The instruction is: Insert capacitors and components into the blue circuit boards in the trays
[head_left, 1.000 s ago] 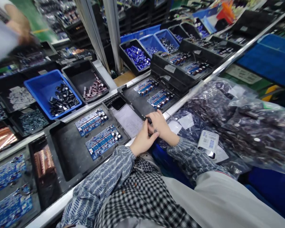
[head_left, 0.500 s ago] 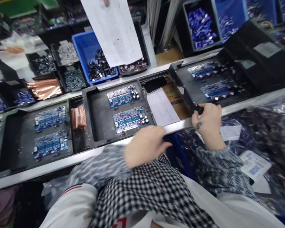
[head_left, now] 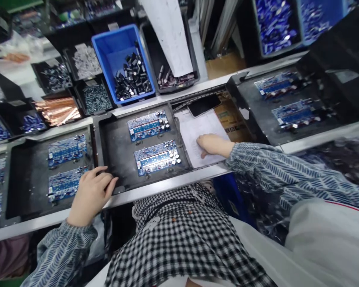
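Observation:
The middle black tray [head_left: 116,149] holds two blue circuit boards, a rear board [head_left: 149,126] and a front board [head_left: 157,157], both fitted with small round capacitors. My left hand [head_left: 91,193] is at this tray's front left corner, its fingers curled over the edge. To the right of the tray, white paper [head_left: 187,129] lies in a gap on the rail. My right hand [head_left: 212,145] is over that paper, fingers pointing left and thumb apart, with no object visible in it. A black smartphone [head_left: 204,104] lies at the paper's far end.
A left tray [head_left: 24,175] and a right tray [head_left: 257,119] on the rail [head_left: 167,181] each carry two boards. Behind stand a blue bin [head_left: 107,56] of black capacitors, small parts bins and copper-coloured pieces [head_left: 58,109]. A hanging white sheet [head_left: 170,36] overlaps a dark bin.
My right hand has left the right tray and moved onto the paper. My left hand has swung left to the middle tray, which now sits against the left tray, hiding the copper-coloured pieces between them.

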### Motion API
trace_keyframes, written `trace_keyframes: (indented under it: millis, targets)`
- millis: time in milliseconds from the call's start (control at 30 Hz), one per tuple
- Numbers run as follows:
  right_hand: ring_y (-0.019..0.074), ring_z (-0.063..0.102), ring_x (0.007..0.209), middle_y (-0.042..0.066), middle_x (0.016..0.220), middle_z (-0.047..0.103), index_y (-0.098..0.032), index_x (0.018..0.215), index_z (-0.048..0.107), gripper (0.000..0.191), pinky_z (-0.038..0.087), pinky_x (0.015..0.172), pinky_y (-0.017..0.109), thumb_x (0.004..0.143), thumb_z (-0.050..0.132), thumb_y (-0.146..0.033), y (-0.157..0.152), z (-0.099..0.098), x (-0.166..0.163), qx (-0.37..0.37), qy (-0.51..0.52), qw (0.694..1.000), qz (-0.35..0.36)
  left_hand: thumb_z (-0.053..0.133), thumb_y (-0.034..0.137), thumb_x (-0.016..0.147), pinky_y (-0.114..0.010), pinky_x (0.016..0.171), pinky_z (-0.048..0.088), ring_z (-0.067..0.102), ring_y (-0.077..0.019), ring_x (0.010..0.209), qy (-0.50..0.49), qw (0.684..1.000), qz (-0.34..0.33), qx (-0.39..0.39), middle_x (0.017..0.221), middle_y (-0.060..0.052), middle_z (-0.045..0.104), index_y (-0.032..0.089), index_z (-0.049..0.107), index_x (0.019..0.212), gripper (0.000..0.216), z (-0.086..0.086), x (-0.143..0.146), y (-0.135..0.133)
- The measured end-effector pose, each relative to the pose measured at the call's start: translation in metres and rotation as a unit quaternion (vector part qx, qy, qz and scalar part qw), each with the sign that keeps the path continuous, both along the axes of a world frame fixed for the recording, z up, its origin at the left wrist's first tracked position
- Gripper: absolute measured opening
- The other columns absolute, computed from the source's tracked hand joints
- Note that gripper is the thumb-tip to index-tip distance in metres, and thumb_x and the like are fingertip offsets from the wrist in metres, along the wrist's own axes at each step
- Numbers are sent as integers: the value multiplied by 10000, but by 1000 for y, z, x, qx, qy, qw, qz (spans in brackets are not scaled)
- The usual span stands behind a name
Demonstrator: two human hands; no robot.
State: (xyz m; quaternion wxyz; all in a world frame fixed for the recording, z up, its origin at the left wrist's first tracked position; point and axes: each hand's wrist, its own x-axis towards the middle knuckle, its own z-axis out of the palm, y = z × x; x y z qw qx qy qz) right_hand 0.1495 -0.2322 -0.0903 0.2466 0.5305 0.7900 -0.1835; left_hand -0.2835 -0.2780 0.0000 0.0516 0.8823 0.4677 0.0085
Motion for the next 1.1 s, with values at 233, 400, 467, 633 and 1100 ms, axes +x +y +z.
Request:
trace_keyframes:
  millis: [233, 400, 467, 633, 1100]
  targets:
    - [335, 746, 1036, 218, 1096, 767, -94, 1044, 755, 288, 513, 833, 351, 849, 828, -293, 5, -10, 6, -23, 1, 1000, 12, 413, 431, 1024, -475, 865, 545, 669, -329, 879, 47, 996, 63, -30, 803, -107, 691, 225, 593, 751, 387, 22, -15, 21]
    - [288, 734, 935, 158, 974, 782, -142, 927, 758, 91, 470, 765, 324, 866, 737, -206, 12, -8, 12, -35, 27, 999, -9, 447, 405, 1054, -470, 1065, 498, 645, -313, 1162, -42, 998, -36, -34, 1221, -122, 695, 169, 670, 1155, 340, 45, 67, 52]
    - [247, 711, 863, 102, 913, 775, -169, 923, 747, 83, 451, 727, 300, 873, 710, -223, 16, -1, 17, -37, 49, 998, -19, 506, 333, 1050, -466, 1091, 490, 624, -308, 1224, -27, 988, -133, -68, 1309, -128, 666, 145, 663, 1228, 303, 41, 113, 64]
    - [197, 667, 804, 28, 861, 744, -192, 942, 715, 123, 449, 713, 270, 891, 648, -282, 30, 22, 42, -18, 117, 992, -48, 417, 20, 1019, -379, 1016, 527, 576, -290, 1321, 41, 958, -278, -53, 1585, -205, 460, 73, 478, 1520, 507, 7, 216, 86]
    - [304, 737, 1047, 256, 1113, 755, -47, 1377, 618, 409, 509, 832, 376, 1071, 406, -218, 115, 2, 2, 127, -18, 990, -55, 448, 27, 1050, -300, 808, 549, 756, -235, 910, 78, 934, -331, -107, 958, -158, 755, 49, 754, 1112, 314, -12, 282, 96]
